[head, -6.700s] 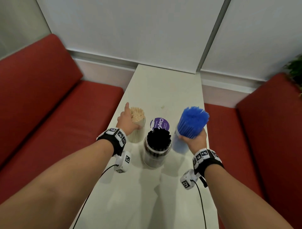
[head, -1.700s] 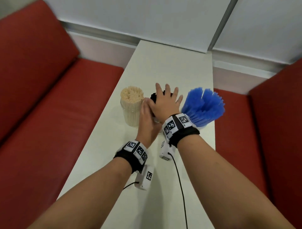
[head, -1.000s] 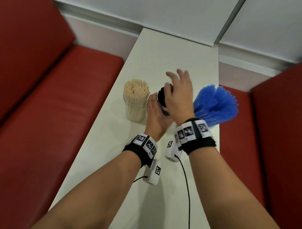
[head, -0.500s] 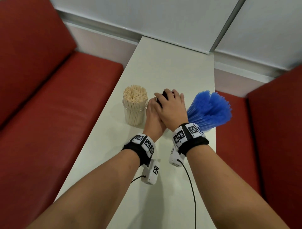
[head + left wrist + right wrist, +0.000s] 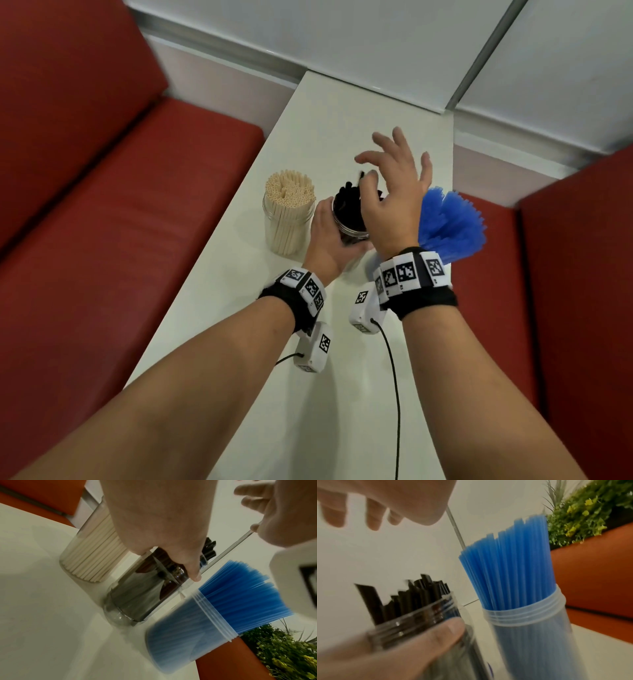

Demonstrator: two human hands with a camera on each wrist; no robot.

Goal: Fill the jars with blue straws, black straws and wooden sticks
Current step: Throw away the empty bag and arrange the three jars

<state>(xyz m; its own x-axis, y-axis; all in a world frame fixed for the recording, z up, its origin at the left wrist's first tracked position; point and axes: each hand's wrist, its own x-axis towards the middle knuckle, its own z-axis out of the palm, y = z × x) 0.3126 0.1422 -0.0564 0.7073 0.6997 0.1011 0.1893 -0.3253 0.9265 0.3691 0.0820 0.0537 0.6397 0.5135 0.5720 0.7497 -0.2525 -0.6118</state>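
Three jars stand in a row on the white table (image 5: pixel 342 359). The left jar (image 5: pixel 289 226) is packed with wooden sticks (image 5: pixel 92 555). My left hand (image 5: pixel 327 240) grips the clear middle jar (image 5: pixel 147 592) from the side, thumb near the rim, and the jar leans slightly. Black straws (image 5: pixel 349 209) stick out of it unevenly (image 5: pixel 406 599). My right hand (image 5: pixel 394 185) hovers just above those straws, fingers spread and holding nothing (image 5: pixel 373 504). Blue straws (image 5: pixel 448 222) fan out of the frosted right jar (image 5: pixel 529 635), partly hidden behind my right wrist.
Red bench seats (image 5: pixel 137 240) flank the narrow table on both sides. A white wall panel (image 5: pixel 342 44) closes off the far end. A green plant (image 5: pixel 583 509) sits behind the right bench. Cables hang from both wrist cameras over the near table.
My right hand, which lay flat on top of the black straws half a second ago, has lifted off with fingers spread. The left hand keeps hold of the same jar.
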